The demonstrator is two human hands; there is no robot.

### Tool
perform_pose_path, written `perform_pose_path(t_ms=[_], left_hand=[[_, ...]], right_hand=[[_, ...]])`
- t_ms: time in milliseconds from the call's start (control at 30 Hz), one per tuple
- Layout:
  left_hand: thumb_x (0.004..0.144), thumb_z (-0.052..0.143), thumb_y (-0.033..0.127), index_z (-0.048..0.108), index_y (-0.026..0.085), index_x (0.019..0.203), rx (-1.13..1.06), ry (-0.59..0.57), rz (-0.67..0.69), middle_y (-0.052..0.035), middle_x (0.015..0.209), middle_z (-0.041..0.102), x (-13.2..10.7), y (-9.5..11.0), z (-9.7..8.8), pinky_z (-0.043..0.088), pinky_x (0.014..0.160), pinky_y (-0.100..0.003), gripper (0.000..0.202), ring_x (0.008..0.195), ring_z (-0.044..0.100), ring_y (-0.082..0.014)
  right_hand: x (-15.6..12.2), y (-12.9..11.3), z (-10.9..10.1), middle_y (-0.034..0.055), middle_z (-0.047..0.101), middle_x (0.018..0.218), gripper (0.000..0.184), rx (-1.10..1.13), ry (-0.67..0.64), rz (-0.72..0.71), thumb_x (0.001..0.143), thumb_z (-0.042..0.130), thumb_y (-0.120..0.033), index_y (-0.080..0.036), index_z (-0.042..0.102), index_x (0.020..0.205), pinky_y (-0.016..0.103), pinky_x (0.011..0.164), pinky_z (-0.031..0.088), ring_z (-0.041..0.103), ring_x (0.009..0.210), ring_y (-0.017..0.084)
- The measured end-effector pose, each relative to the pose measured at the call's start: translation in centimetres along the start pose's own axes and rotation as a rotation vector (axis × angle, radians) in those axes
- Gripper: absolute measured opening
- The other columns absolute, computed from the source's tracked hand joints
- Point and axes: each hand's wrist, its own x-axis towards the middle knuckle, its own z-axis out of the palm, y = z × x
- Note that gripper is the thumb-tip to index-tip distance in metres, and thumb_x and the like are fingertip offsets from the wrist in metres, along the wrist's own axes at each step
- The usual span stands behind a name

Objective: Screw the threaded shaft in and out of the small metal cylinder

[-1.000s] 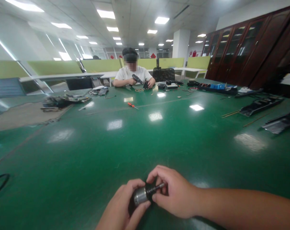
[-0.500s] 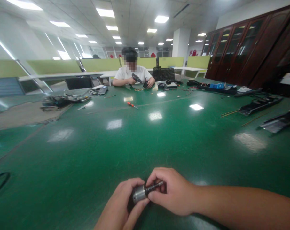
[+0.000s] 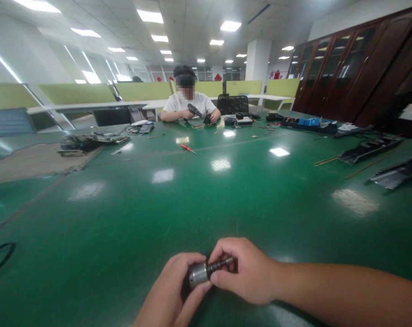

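A silver metal cylinder [image 3: 199,274] with a dark, ridged shaft [image 3: 219,266] coming out of one end is held low over the green table. My left hand [image 3: 176,284] is closed round the cylinder, thumb on the near side and forefinger on the far side. At the shaft, my right hand [image 3: 245,271] pinches with thumb and forefinger, close against the cylinder's end. The shaft points right and slightly up, its thin tip showing in front of my right palm. The cylinder's far left end is partly hidden by my left hand.
Across the green table [image 3: 192,204] a person [image 3: 188,102] holds a power drill [image 3: 194,110]. An orange screwdriver [image 3: 188,148] lies mid-table. Electronic parts [image 3: 90,141] sit at left, dark metal housings [image 3: 371,150] at right. A black cable [image 3: 3,259] loops at the left edge.
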Motion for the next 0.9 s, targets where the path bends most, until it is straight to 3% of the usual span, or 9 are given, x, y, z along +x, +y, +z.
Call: perform_pose_path(t_ms=[500,900], left_hand=[[0.092,0.059,0.033,0.062,0.029,0.110,0.054,0.041,0.082,-0.0034,0.104,0.068,0.09,-0.14,-0.03,0.055,0.084,-0.030,0.018,0.096,0.066,-0.0229],[0.092,0.060,0.032,0.060,0.030,0.112,0.053,0.025,0.069,-0.0021,0.105,0.068,-0.16,-0.79,0.12,0.054,0.086,-0.030,0.020,0.097,0.066,-0.0220]], right_hand=[[0.05,-0.25,0.00,-0.0045,0.058,0.067,0.008,0.008,0.017,-0.004,0.076,0.070,-0.021,-0.018,0.067,0.082,0.021,0.057,0.037,0.050,0.059,0.010],[0.16,-0.19,0.05,-0.0047,0.057,0.065,0.008,0.035,0.010,0.024,0.076,0.070,-0.021,-0.017,0.067,0.082,0.021,0.055,0.036,0.049,0.057,0.010]])
